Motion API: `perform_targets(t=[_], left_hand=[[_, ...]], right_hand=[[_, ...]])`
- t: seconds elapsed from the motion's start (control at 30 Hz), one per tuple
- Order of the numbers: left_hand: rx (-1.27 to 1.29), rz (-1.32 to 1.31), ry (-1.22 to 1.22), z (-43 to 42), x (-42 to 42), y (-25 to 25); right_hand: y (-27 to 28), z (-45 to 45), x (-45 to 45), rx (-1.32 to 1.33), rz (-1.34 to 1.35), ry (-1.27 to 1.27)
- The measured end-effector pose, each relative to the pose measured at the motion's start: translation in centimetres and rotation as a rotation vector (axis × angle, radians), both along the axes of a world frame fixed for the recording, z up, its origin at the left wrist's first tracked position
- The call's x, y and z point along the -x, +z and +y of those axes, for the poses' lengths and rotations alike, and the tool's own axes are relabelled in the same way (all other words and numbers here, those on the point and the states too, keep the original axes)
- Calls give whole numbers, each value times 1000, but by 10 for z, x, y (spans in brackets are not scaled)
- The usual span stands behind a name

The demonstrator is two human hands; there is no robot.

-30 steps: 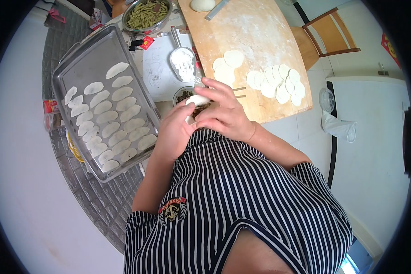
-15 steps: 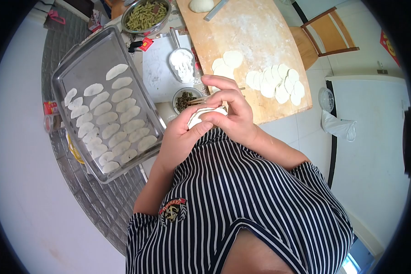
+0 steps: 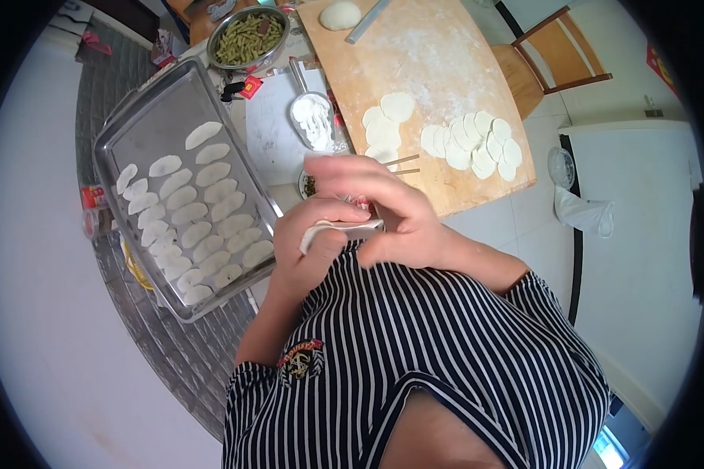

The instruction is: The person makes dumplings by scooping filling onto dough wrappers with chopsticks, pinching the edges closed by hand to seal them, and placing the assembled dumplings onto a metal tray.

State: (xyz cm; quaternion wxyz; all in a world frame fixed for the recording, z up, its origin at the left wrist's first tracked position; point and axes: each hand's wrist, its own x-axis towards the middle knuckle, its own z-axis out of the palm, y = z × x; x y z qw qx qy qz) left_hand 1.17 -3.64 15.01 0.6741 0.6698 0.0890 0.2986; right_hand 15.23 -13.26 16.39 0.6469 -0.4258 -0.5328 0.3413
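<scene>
A pale folded dumpling (image 3: 313, 234) lies in my left hand (image 3: 309, 246), its thumb over the front and its fingers curled behind. Part of the dumpling is hidden by those fingers. My right hand (image 3: 399, 211) is just to the right, slightly blurred, with thumb and fingers apart and nothing visible between them. Its fingers arch over my left fingertips; whether they touch I cannot tell. Behind the hands, a bowl of dark filling (image 3: 308, 186) is mostly covered, and two chopsticks (image 3: 403, 166) stick out to the right.
At left is a metal tray (image 3: 152, 90) with rows of dumplings (image 3: 186, 213). Round wrappers (image 3: 469, 141), a dough ball (image 3: 340, 15) and a knife-like metal blade (image 3: 368, 21) lie on the wooden board (image 3: 438, 55). A flour scoop (image 3: 313, 117) and a bowl of green pieces (image 3: 249, 39) stand behind.
My right hand has come off the dumpling, its thumb and fingers spreading apart. My left hand has lowered slightly with the dumpling, which now shows less.
</scene>
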Motion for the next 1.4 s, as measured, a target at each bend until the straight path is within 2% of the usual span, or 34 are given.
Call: perform_targets(t=[0.03, 0.07, 0.13, 0.27, 0.3, 0.33, 0.37, 0.43, 0.47, 0.5, 0.53, 0.57, 0.63, 0.7, 0.77, 0.8, 0.87, 0.9, 0.97, 1.0, 1.07, 1.13, 1.27, 1.4], left_hand=[[204, -7, -80, -3, 4, -1], [203, -8, -82, -5, 3, -2], [525, -107, -77, -11, -1, -4], [466, -35, -70, -17, -2, -4], [521, 13, -45, -21, 0, -5], [520, 13, -43, -23, 1, -11], [575, -30, -19, -25, 3, -20], [647, -269, -132, -23, -1, -23], [646, -270, -131, -23, 0, -22], [583, -157, -53, -22, 1, -20], [519, -45, 25, -22, 3, -20], [520, -45, 26, -21, 4, -19], [400, 34, 28, -19, 6, -19], [445, 65, 12, -16, 7, -10], [491, 98, -4, -14, 8, -5], [516, 76, -74, -12, 9, -5], [540, 54, -143, -10, 11, -1], [585, 120, -114, -9, 14, 2], [632, 186, -86, -10, 14, 7], [483, 236, -26, -10, 11, 8], [335, 286, 35, -13, 8, 9], [236, 233, 54, -17, 6, 10], [285, 224, 134, -23, 5, 3], [245, 288, 135, -21, 9, -6]], right_hand=[[-3, 2, 1, 41, 2, 31], [-7, 3, 2, 82, 2, 62], [-10, 5, 10, 174, 130, 143], [-3, 10, 12, 154, 202, 195], [-3, 11, 11, 154, 201, 196], [-3, 12, 8, 118, 22, 144], [-3, 13, 7, 82, -157, 92], [-3, 11, 9, 103, -134, 70], [-3, 11, 10, 125, -111, 48], [-1, 10, 8, 124, -112, 50], [1, 10, 4, 115, -248, 17], [2, 10, 2, 106, -384, -17], [1, 11, 1, 101, -456, -66], [1, 12, 0, 97, -528, -117], [2, 14, 1, 92, -358, -9], [2, 13, 3, 93, -359, -8], [2, 11, 6, 244, 123, 206], [2, 11, 6, 245, 123, 209], [2, 12, 6, 313, 0, 173], [3, 11, 6, 313, -2, 171], [6, 8, 9, 307, -163, 80], [6, 7, 12, 292, -205, 53], [1, 9, 15, 172, -325, -36], [-9, 9, 15, 165, -346, -31]])
